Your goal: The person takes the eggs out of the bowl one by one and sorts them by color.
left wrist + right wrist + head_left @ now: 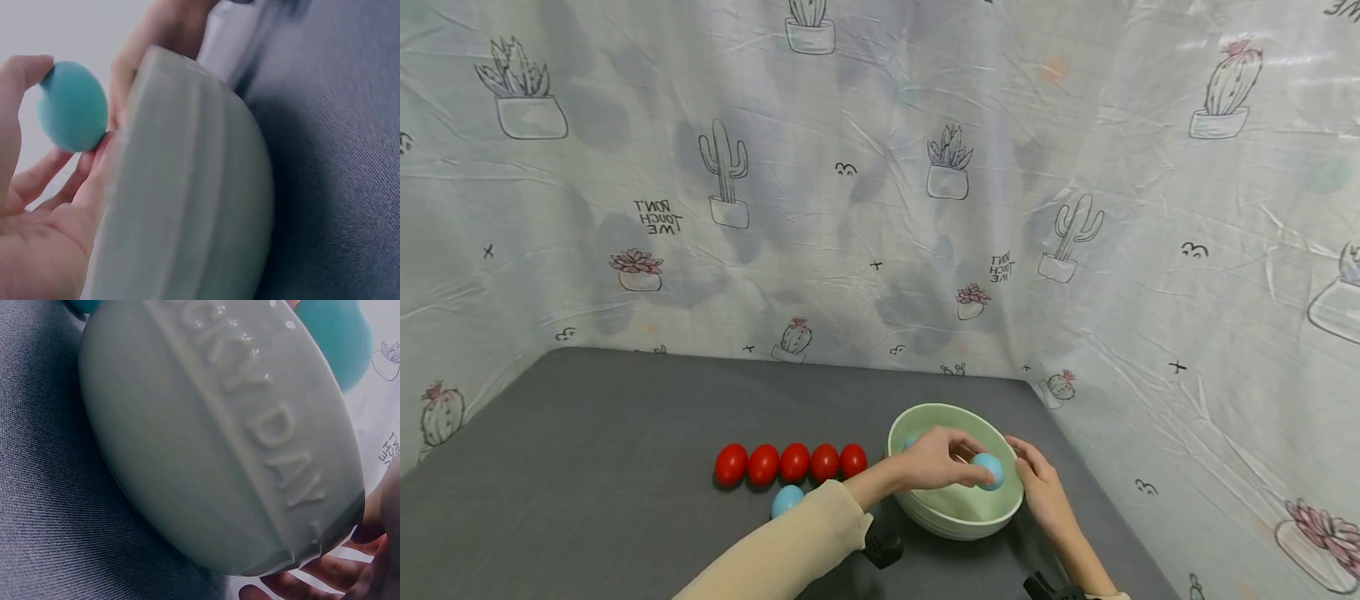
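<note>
My left hand (pixel 936 460) pinches a light blue egg (pixel 988 472) between thumb and fingertips, over the pale green bowl (pixel 958 529). In the left wrist view this egg (pixel 73 107) shows beside the bowl's rim (pixel 153 69). At the bowl's right side, my right hand (pixel 1043 492) holds the rim. Raised letters run round the outside of the bowl (pixel 206 437) in the right wrist view. Another blue egg (pixel 909 442) lies inside the bowl, partly hidden by the left hand. A further blue egg (pixel 787 500) is on the table, partly behind the left sleeve.
Several red eggs (pixel 794 462) form a row left of the bowl on the dark grey tabletop (pixel 625 433). Behind and to the right hangs a pale curtain (pixel 880 208) with cactus drawings, meeting the table's edges.
</note>
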A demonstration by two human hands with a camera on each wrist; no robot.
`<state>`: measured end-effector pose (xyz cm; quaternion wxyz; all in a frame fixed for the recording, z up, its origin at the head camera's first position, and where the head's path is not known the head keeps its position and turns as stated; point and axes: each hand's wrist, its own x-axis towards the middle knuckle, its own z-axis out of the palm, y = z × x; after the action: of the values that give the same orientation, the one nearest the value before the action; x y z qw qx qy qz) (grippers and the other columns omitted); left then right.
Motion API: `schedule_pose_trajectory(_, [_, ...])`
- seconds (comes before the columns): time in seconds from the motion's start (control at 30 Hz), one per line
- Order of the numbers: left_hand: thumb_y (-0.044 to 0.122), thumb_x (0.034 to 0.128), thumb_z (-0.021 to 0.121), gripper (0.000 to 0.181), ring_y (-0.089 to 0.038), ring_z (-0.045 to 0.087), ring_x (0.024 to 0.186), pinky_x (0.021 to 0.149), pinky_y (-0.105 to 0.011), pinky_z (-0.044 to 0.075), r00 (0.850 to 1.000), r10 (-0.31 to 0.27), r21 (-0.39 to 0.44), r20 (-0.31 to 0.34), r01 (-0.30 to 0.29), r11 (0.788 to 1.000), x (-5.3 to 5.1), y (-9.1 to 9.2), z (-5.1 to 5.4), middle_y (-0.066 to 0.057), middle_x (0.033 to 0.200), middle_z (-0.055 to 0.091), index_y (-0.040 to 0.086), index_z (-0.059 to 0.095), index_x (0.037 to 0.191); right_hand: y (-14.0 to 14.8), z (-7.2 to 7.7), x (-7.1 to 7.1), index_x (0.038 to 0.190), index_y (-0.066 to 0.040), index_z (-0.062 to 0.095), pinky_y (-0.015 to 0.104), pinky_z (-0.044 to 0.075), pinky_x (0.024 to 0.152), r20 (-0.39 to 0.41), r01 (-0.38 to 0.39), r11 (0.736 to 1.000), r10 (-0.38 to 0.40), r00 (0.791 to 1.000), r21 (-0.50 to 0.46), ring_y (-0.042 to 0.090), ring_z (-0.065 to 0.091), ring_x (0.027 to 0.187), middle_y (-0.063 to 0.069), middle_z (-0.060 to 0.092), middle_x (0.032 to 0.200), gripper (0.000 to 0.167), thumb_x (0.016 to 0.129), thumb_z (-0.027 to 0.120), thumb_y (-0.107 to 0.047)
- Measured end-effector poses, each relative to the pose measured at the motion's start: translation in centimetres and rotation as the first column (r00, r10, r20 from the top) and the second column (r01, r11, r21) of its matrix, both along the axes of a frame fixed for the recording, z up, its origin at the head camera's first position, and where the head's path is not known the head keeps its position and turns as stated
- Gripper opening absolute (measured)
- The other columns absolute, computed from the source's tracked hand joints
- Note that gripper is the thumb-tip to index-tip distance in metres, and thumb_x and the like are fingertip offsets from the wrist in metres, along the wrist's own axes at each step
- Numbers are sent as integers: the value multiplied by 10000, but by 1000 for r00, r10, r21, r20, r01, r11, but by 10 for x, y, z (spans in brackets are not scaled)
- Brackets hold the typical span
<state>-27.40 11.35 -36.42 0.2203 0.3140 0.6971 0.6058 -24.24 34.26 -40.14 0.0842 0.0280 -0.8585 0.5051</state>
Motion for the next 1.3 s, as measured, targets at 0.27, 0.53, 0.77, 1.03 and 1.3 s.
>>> schedule_pose_trajectory(0.27, [234,879,771,419,-139,630,1009,851,-284,534,973,176,156,-148,-153,976,25,-51,22,31,1134,621,121,631,1257,0,1,5,1409,64,460,202,454,897,-11,11,1000,-11,1000,21,339,503,1226,266,513,1359,368,1064,372,-30])
schedule_pose_trajectory(0.53, [241,845,811,510,-188,634,1048,901,-291,520,908,358,179,-218,-324,929,48,-137,24,-48,1190,610,120,592,1289,3,4,8,1413,67,454,163,426,897,-21,25,998,-24,1000,54,349,483,1245,269,499,1374,371,1067,370,-35])
schedule_pose_trajectory(0.77, [371,799,836,529,-123,629,1042,887,-276,524,794,512,51,-329,-526,849,70,-196,7,29,1160,629,224,616,1257,3,7,8,1433,27,444,300,467,925,25,44,997,-45,999,57,338,502,1230,249,490,1387,380,1078,356,-79])
schedule_pose_trajectory(1.03, [283,786,858,599,-195,631,1049,889,-272,522,848,491,24,-200,-497,867,83,-232,-15,-75,1195,612,105,599,1296,1,7,6,1442,12,434,336,448,960,43,51,997,-54,998,65,338,479,1262,245,470,1410,384,1081,349,-89])
schedule_pose_trajectory(1.3, [225,777,864,616,-245,632,1110,894,-279,519,877,462,-10,-134,-467,884,85,-256,-31,-139,1295,570,56,592,1303,-2,2,4,1425,34,448,291,474,912,18,33,997,-35,999,72,352,513,1217,259,502,1369,376,1072,361,-64])
